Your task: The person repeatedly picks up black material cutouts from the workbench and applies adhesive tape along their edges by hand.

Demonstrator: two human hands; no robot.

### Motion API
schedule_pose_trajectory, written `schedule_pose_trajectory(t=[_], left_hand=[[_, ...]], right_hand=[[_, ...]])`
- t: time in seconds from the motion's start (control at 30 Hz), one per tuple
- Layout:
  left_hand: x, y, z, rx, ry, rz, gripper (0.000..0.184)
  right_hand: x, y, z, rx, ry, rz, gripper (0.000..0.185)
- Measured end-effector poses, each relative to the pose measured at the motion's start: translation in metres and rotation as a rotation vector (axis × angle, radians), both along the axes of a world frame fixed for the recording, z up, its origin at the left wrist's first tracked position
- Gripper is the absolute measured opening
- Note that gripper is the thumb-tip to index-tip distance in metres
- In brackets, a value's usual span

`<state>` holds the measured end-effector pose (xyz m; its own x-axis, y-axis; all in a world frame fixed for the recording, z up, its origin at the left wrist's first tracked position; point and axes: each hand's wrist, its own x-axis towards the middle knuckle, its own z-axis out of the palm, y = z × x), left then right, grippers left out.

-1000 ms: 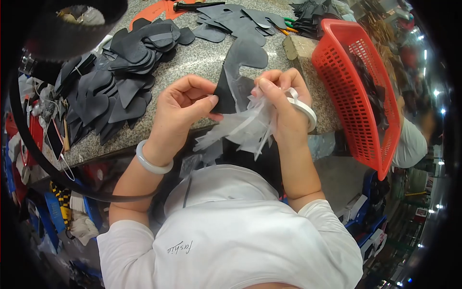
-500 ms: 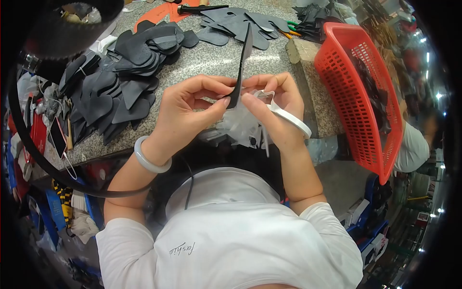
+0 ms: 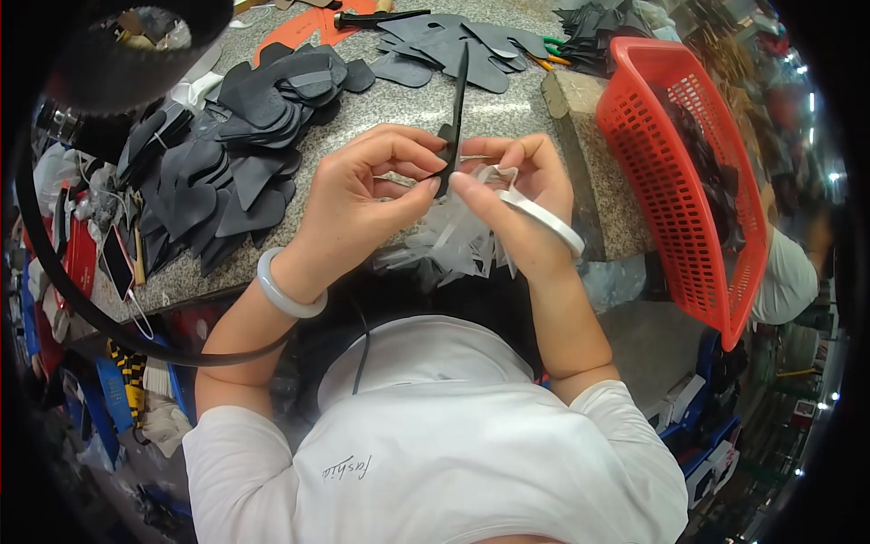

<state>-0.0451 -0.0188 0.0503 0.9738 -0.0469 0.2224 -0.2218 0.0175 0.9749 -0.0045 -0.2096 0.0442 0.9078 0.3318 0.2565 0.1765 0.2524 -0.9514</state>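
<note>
so closest to me is someone in a white shirt (image 3: 408, 444) with script on the chest, something like "fashio", though the last letter's hard to swear to. bangle (image 3: 283, 292) on the left wrist, too.

now the bit that matters: a thin dark piece (image 3: 460, 100) sits right between the two hands, almost edge-on, long axis pointing away from the body toward the back of the counter (image 3: 408, 113). the left hand (image 3: 372, 190) is pinching its near end between thumb and fingertips. the right hand (image 3: 521, 204) has thumb and finger up against the other side of that same end, so neither hand is really nearer. a bunch of see-through strips (image 3: 453, 240) hangs under the right hand, and a white band (image 3: 548, 225) runs across its back.

past that, left side, there's a big heap of dark cut pieces (image 3: 258, 163). over on the right a red basket (image 3: 652, 163) leans with dark stuff inside, next to a stone block (image 3: 580, 118). farther back: flat grey pieces (image 3: 439, 45), then a hammer (image 3: 381, 18) near an orange sheet (image 3: 313, 27) with marks too small to read.
</note>
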Motion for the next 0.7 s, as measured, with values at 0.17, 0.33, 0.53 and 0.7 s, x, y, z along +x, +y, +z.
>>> schedule_pose_trajectory(t=[0.17,0.33,0.53,0.7], left_hand=[[0.004,-0.002,0.001,0.072,-0.003,0.008,0.020],[0.009,-0.009,0.004,-0.014,0.073,-0.008,0.032],[0.021,-0.011,-0.001,-0.002,0.134,0.020,0.038],[0.016,-0.004,0.000,0.092,0.177,-0.106,0.036]], right_hand=[[0.005,-0.002,-0.010,-0.079,0.004,-0.062,0.030],[0.008,-0.002,-0.018,-0.095,-0.134,-0.077,0.028],[-0.002,0.003,-0.017,-0.054,-0.134,0.012,0.027],[0.012,-0.014,-0.021,0.267,0.308,0.186,0.032]])
